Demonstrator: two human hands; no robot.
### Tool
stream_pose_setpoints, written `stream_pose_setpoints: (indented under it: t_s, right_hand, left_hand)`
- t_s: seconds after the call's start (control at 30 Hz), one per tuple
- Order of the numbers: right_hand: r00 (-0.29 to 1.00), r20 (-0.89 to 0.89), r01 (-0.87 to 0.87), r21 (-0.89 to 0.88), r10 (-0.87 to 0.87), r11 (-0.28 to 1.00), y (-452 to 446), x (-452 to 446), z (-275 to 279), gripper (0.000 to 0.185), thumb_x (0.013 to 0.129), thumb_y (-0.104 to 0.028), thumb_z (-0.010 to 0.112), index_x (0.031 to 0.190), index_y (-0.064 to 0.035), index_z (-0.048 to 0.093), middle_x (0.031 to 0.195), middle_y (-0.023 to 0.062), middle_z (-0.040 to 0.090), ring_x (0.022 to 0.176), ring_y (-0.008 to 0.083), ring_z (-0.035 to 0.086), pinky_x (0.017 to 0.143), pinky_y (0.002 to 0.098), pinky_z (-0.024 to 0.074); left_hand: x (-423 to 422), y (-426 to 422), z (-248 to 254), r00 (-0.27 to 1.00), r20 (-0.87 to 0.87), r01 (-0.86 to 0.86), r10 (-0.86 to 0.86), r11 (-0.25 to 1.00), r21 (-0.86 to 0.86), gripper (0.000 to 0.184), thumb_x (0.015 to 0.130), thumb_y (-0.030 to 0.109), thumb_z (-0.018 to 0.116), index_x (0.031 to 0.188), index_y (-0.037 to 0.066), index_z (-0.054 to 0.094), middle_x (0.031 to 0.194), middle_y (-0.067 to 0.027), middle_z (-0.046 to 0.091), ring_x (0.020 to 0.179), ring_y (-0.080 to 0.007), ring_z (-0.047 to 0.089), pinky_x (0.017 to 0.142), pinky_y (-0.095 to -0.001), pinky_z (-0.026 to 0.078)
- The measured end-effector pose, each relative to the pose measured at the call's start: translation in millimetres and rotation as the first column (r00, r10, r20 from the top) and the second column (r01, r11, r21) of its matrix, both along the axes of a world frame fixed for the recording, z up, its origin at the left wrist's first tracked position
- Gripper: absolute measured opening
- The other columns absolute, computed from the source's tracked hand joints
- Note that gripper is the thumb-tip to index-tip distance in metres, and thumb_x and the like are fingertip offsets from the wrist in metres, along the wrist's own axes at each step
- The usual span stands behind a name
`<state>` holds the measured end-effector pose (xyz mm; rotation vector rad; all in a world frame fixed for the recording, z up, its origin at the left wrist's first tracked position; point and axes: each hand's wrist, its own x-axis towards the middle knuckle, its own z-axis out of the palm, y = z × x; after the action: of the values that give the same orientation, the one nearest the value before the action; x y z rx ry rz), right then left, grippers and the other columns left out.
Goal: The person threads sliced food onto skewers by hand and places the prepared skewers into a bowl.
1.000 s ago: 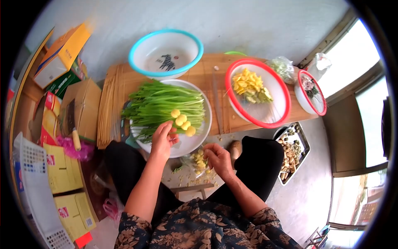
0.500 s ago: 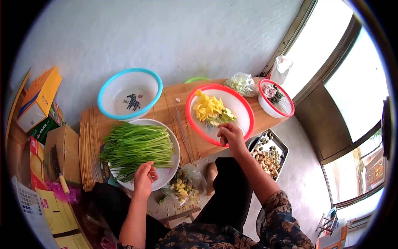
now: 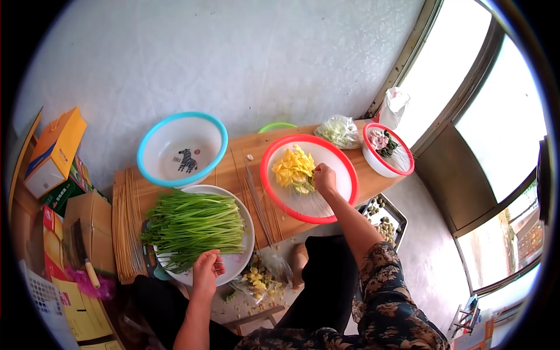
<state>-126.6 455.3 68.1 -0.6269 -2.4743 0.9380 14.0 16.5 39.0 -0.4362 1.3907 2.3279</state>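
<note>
My right hand point(image 3: 324, 178) is closed over the right side of a red-rimmed white basin point(image 3: 344, 192). It is close beside a pile of yellow slices point(image 3: 293, 165) and some green-edged slices point(image 3: 303, 185). Thin sticks lie in the basin below it; what its fingers hold is hidden. My left hand point(image 3: 208, 273) hovers at the front edge of a white plate point(image 3: 238, 262), its fingers loosely bent and apart, with nothing visible in them. Long green stalks point(image 3: 195, 224) are heaped on that plate.
A blue-rimmed basin point(image 3: 169, 154) stands at the back left, wooden skewers point(image 3: 125, 221) to its front left. Toward the right are a bagged vegetable point(image 3: 338, 131) and a small red-rimmed basin point(image 3: 379, 165). A knife point(image 3: 87, 259) leans by boxes. A tray point(image 3: 399, 219) is low on the right.
My right hand has moved from the basin's near edge farther in, beside the slices, and closed. My left hand stays by the plate. The whole view has shifted slightly.
</note>
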Motion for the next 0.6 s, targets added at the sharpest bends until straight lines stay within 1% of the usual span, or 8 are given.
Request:
stream_pose_setpoints:
  t_s: [0.03, 0.2, 0.27, 0.4, 0.47, 0.5, 0.57, 0.6]
  right_hand:
    - [0.996, 0.08, 0.038, 0.0, -0.038, 0.999, -3, -1, -2, 0.017, 0.08, -0.011, 0.05, 0.086, -0.0009, 0.062, 0.08, 0.0241, 0.062, 0.082, 0.0375, 0.062, 0.074, 0.0449, 0.0473]
    - [0.984, 0.167, 0.071, -0.014, -0.068, 0.997, -25, 8, 13, 0.017, 0.08, -0.013, 0.052, 0.088, -0.0027, 0.062, 0.09, 0.0225, 0.063, 0.087, 0.0364, 0.061, 0.076, 0.0443, 0.0471]
    - [0.992, 0.11, 0.036, 0.213, -0.06, 0.976, -29, 12, 14, 0.017, 0.078, -0.01, 0.053, 0.09, 0.0002, 0.06, 0.084, 0.0197, 0.064, 0.082, 0.032, 0.063, 0.072, 0.0403, 0.0486]
    - [0.986, 0.164, -0.036, 0.254, -0.006, 0.966, -37, 28, 34, 0.023, 0.078, -0.012, 0.054, 0.1, -0.0051, 0.058, 0.099, 0.0181, 0.061, 0.095, 0.0356, 0.059, 0.078, 0.0444, 0.0467]
    - [0.998, 0.003, -0.066, 0.365, 0.07, 0.929, -55, 51, 57, 0.021, 0.078, -0.012, 0.056, 0.099, -0.0057, 0.059, 0.102, 0.0159, 0.06, 0.095, 0.035, 0.057, 0.079, 0.0429, 0.0467]
    - [0.998, -0.001, -0.062, 0.365, 0.067, 0.929, -66, 61, 64, 0.021, 0.078, -0.012, 0.056, 0.099, -0.0057, 0.059, 0.102, 0.0159, 0.06, 0.095, 0.035, 0.057, 0.079, 0.0429, 0.0467]
    - [0.937, -0.17, -0.214, 0.414, 0.306, 0.885, -96, 85, 73, 0.02, 0.076, -0.008, 0.057, 0.096, -0.0057, 0.059, 0.097, 0.0133, 0.059, 0.089, 0.0327, 0.057, 0.076, 0.0405, 0.047]
    - [0.872, -0.179, -0.332, 0.468, 0.455, 0.819, -113, 101, 76, 0.022, 0.074, -0.006, 0.059, 0.097, -0.005, 0.059, 0.097, 0.0134, 0.058, 0.091, 0.0324, 0.057, 0.077, 0.0408, 0.0469]
  left_hand:
    - [0, 0, -3, 1.0, 0.003, -0.001, 0.001, 1.0, 0.0, 0.015, 0.089, 0.014, 0.051, 0.099, 0.005, 0.058, 0.079, -0.0023, 0.058, 0.062, -0.0122, 0.056, 0.057, -0.0278, 0.049]
    - [0, 0, -7, 0.999, -0.006, 0.036, -0.036, 0.999, 0.004, 0.016, 0.091, 0.016, 0.05, 0.1, 0.005, 0.058, 0.08, -0.0037, 0.058, 0.064, -0.0141, 0.057, 0.059, -0.0314, 0.05]
    - [0, 1, -7, 0.999, -0.01, 0.038, -0.038, 0.999, 0.0, 0.016, 0.092, 0.016, 0.05, 0.1, 0.005, 0.058, 0.08, -0.0035, 0.058, 0.064, -0.014, 0.057, 0.059, -0.0312, 0.05]
    - [1, 2, -10, 0.999, -0.03, 0.04, -0.04, 0.999, -0.027, 0.019, 0.093, 0.02, 0.05, 0.101, 0.005, 0.058, 0.08, -0.0034, 0.058, 0.064, -0.014, 0.057, 0.059, -0.0314, 0.05]
    - [3, 4, -5, 1.0, -0.019, 0.002, -0.003, 1.0, -0.028, 0.023, 0.094, 0.027, 0.05, 0.094, 0.006, 0.058, 0.074, -0.003, 0.056, 0.062, -0.014, 0.056, 0.057, -0.0308, 0.049]
    - [3, 3, -7, 1.0, -0.024, 0.005, -0.005, 1.0, -0.029, 0.023, 0.094, 0.027, 0.05, 0.094, 0.006, 0.058, 0.074, -0.003, 0.056, 0.062, -0.014, 0.056, 0.057, -0.0308, 0.049]
    - [2, 0, -16, 0.999, -0.01, 0.043, -0.043, 0.999, -0.018, 0.028, 0.094, 0.032, 0.049, 0.086, 0.006, 0.057, 0.067, -0.0027, 0.054, 0.062, -0.0149, 0.055, 0.054, -0.0306, 0.046]
    - [2, 0, -17, 0.999, -0.013, 0.047, -0.047, 0.999, -0.019, 0.028, 0.094, 0.032, 0.049, 0.086, 0.006, 0.057, 0.067, -0.0027, 0.054, 0.062, -0.0149, 0.055, 0.054, -0.0306, 0.046]
